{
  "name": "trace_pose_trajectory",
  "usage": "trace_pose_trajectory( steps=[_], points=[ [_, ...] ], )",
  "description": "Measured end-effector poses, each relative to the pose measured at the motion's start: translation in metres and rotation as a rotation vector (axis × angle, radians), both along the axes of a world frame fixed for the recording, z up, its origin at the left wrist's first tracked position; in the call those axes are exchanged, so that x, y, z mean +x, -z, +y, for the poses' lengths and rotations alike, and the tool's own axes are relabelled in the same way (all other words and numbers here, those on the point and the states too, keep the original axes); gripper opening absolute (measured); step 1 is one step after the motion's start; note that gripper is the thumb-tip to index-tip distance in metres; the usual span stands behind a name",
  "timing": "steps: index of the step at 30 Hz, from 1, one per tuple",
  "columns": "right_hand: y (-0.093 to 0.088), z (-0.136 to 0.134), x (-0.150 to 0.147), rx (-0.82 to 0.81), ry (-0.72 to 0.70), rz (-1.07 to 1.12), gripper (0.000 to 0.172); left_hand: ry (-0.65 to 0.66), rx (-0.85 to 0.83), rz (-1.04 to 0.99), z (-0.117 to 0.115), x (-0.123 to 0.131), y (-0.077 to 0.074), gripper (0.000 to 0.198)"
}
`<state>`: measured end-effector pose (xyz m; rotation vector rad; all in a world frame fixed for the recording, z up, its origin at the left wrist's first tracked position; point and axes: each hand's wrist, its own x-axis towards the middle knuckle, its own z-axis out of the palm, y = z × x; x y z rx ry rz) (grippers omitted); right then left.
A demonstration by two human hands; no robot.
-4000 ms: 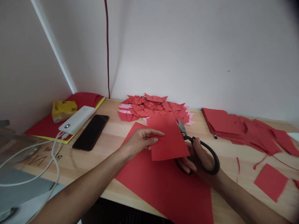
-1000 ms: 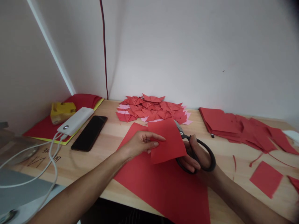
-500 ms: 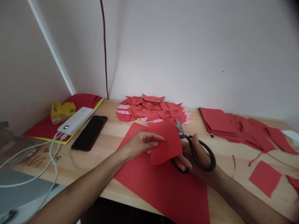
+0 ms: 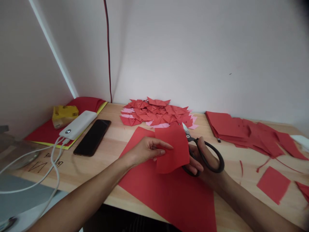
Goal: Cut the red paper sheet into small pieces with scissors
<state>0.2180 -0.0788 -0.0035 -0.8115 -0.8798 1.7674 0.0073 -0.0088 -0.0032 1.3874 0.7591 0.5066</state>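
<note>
At the near side of a wood-grain table (image 4: 118,138), a large red sheet (image 4: 185,199) lies flat, running out of frame at the bottom. Just above it, a person's L hand (image 4: 149,149) pinches a small red paper piece (image 4: 179,141) btwn thumb and fingers, index finger laid along its face. The R hand (image 4: 204,158) grips black-handled scissors (image 4: 191,139), thumb thru one loop, fingers at the other; the tip points up and away, just beside the piece's R edge. Whether the blades touch the paper can't be told from this angle.

R of the scissors, a red square (image 4: 274,184) lies on the wood, w/ a thin red strip (image 4: 241,167) nearby. On the L side, white cables (image 4: 57,167) run to a white power bank (image 4: 79,124), its small display lit; a dark-screened phone (image 4: 92,138) lies just beside it. The power bank rests on red and yellow sheets (image 4: 89,102), as does a yellow packet (image 4: 65,114).

Farther back, a stack of red paper (image 4: 224,125) spreads toward far R. Mid-table, a heap of folded red shapes (image 4: 156,112), w/ some pink showing, sits near a pale wall (image 4: 193,58). A dark cord (image 4: 107,48) hangs in bkgd, upper L.
</note>
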Motion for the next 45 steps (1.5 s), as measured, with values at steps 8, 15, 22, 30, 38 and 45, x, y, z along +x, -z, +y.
trace_pose_trajectory(
  steps=[8,15,22,30,38,45],
  points=[
    [-0.004,-0.001,-0.004,0.013,0.044,0.008,0.064,0.003,-0.009,-0.015,0.000,0.000,-0.001,0.027],
    [-0.002,-0.001,-0.004,-0.028,0.087,0.004,0.062,0.015,0.002,0.004,0.000,-0.001,0.000,0.027],
    [-0.007,0.003,0.009,-0.007,0.231,-0.002,0.053,0.088,0.001,0.022,-0.003,0.001,0.001,0.026],
    [-0.006,0.014,0.015,0.157,0.312,-0.265,0.059,-0.078,0.041,0.003,0.000,-0.003,-0.007,0.021],
    [0.012,0.018,0.036,0.264,0.241,-0.765,0.047,-0.071,0.087,-0.007,-0.003,-0.004,-0.011,0.020],
    [0.018,0.014,0.038,0.264,0.128,-0.890,0.046,-0.041,0.148,0.017,-0.007,0.001,-0.008,0.022]
  ],
)
